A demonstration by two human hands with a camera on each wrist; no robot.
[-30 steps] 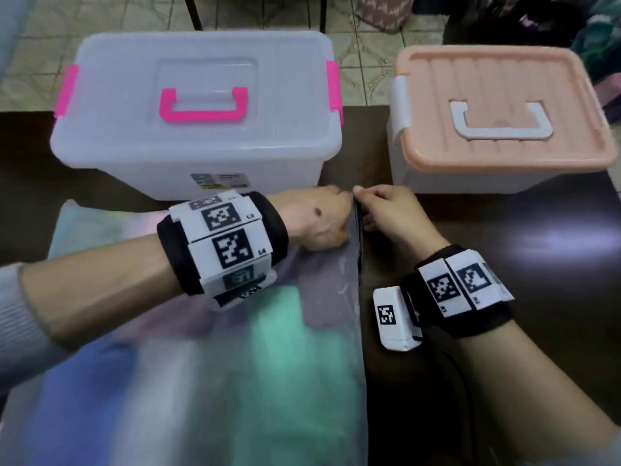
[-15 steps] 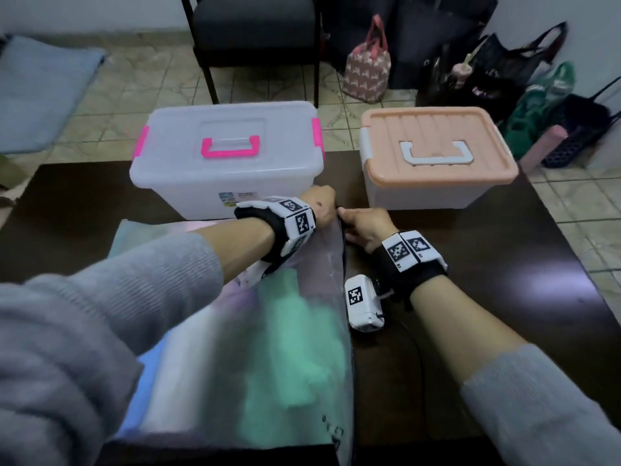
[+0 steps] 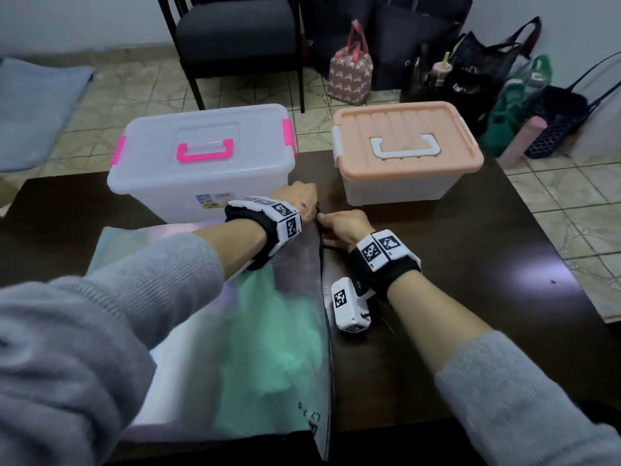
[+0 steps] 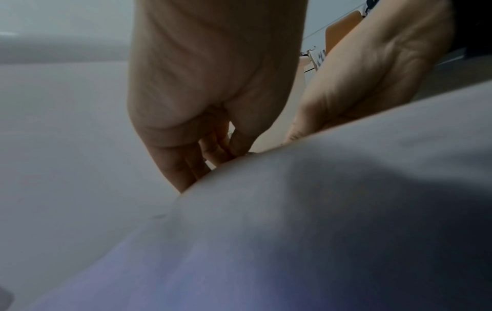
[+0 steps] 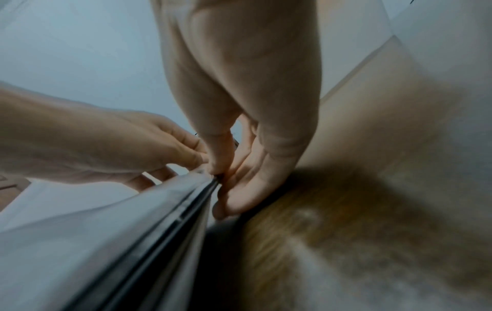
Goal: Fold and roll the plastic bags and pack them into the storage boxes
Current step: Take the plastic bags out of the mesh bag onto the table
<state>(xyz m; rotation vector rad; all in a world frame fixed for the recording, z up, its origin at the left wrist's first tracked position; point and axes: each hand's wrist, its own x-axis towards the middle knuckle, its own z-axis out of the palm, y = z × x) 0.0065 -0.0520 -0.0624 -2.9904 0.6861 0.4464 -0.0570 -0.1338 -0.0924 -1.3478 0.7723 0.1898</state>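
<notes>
A large frosted zip bag lies flat on the dark table, with green, white and blue plastic bags showing through it. Its dark zipper edge runs along the right side. My left hand pinches the bag's far right corner, and the left wrist view shows its curled fingers on the film. My right hand pinches the zipper end beside it, thumb and fingers closed on the dark strip. Behind stand a clear storage box with pink handle and a peach-lidded box, both closed.
Beyond the table's far edge are a dark chair and several bags on the tiled floor. A grey mat lies at the left. Bare table extends to the right of the zip bag.
The head camera has pulled back and up, so more of the room shows. Both hands stay pinched at the zip bag's far right corner.
</notes>
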